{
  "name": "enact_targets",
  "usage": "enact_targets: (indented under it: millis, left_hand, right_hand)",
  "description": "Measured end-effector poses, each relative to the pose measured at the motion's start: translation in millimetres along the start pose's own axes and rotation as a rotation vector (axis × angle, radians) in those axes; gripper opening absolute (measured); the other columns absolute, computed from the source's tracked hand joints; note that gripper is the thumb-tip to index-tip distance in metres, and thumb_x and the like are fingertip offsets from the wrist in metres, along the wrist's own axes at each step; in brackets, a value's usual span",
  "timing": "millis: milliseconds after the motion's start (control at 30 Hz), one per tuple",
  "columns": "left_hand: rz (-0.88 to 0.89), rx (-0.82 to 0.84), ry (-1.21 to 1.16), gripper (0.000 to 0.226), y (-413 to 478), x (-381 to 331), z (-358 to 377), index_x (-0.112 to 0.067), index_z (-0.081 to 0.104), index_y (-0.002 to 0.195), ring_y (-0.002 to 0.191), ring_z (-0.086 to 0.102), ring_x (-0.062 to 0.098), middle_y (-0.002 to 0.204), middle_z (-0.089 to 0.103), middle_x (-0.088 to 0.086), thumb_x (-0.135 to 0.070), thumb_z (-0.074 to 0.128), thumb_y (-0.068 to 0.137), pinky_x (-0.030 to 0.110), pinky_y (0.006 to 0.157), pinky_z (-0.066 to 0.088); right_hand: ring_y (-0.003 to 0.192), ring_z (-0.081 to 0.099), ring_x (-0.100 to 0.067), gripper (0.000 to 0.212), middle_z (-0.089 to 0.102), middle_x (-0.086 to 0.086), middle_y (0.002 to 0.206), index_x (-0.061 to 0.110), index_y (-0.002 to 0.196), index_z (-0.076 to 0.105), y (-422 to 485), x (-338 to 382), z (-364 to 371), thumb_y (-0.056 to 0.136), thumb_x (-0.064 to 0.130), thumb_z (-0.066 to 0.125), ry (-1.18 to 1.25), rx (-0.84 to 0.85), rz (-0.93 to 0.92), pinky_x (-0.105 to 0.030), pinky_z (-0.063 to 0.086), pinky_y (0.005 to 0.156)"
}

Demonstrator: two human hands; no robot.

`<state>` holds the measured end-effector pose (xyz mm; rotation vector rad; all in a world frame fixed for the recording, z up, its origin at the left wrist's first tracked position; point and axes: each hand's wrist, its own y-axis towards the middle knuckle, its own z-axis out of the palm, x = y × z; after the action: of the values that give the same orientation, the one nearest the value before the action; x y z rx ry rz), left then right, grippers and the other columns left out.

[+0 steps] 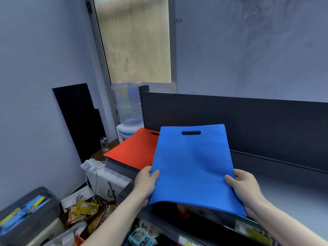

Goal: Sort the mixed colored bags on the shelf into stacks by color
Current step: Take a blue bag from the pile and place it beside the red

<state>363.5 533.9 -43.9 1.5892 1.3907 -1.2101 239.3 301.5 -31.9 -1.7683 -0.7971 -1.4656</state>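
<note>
Holding blue bag (193, 166) in both hands over the front edge of the shelf (292, 197), toward the shelf's left end. Lying close to flat, handle slot pointing at the shelf's back panel (248, 118), near edge sagging out past the shelf's front lip.

Gripping the bag's left side with left hand (145, 181): thumb pressed on top, fingers curled underneath, clamped on the fabric. Gripping the right side with right hand (245, 189) the same way: thumb on the upper face, fingers beneath (fingertips hidden by the bag). Cannot tell whether the bag's far end touches the shelf or floats just above it.

At the shelf's far left end: red bag (134, 148), flat, slot also toward the back panel, right portion covered by the blue bag.

Past the shelf's left end: water bottle (127, 103) upside down on a white dispenser (124, 133), clear glass (104, 144) just left of that, black board (78, 118) leaning against the wall.

Below the shelf's left front corner: grey bin (30, 210) with blue and yellow packs inside, loose snack packets (85, 210) beside it.

Under the shelf's front edge: lower tier with more packets, too blurred to read.
</note>
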Motion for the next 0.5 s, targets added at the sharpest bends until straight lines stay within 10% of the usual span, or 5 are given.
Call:
enact_targets:
  millis: [167,500]
  left_hand:
    - [0.067,0.011,0.081,0.013,46,1,-4,-0.017,0.059,0.090,0.075,0.062,0.011,0.092,0.067,0.001,-0.019,0.049,0.098,0.010,0.045,0.041]
    - [0.121,0.185,0.134,0.012,111,3,11,-0.014,0.058,0.090,0.073,0.059,0.007,0.091,0.064,-0.001,-0.018,0.049,0.097,0.012,0.048,0.040]
  right_hand:
    - [0.074,0.073,-0.028,0.025,0.076,-0.006,0.081,0.011,0.089,0.070,28,-4,20,0.094,-0.001,0.049,0.005,-0.058,0.014,-0.044,0.059,0.071]
    - [0.076,0.072,-0.031,0.025,0.076,-0.008,0.081,0.012,0.086,0.070,50,-18,38,0.092,-0.001,0.050,-0.027,-0.239,0.083,-0.052,0.057,0.077]
